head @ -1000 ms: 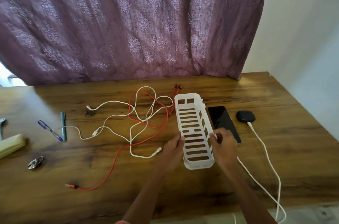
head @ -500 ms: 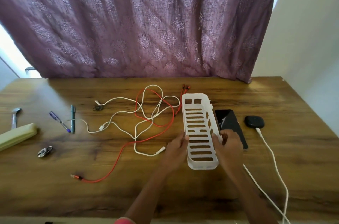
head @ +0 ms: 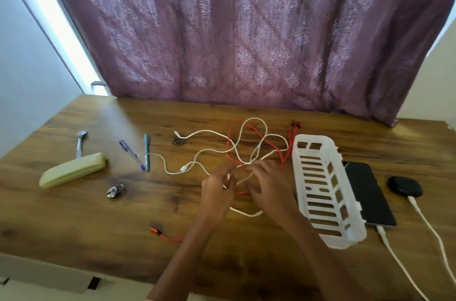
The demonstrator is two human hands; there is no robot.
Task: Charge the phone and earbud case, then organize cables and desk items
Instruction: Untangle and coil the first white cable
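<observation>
Left hand curls on tangled cables at mid-desk; right hand overlies them, grip too blurred to tell. Basket stands just right. Cables: light, limp, snag-prone; probably best lifted near plugs.

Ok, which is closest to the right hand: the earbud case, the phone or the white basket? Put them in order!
1. White basket, just right of the right hand.
2. Phone, lying past the basket's right wall.
3. Earbud case, farthest right, cable plugged in.
</observation>
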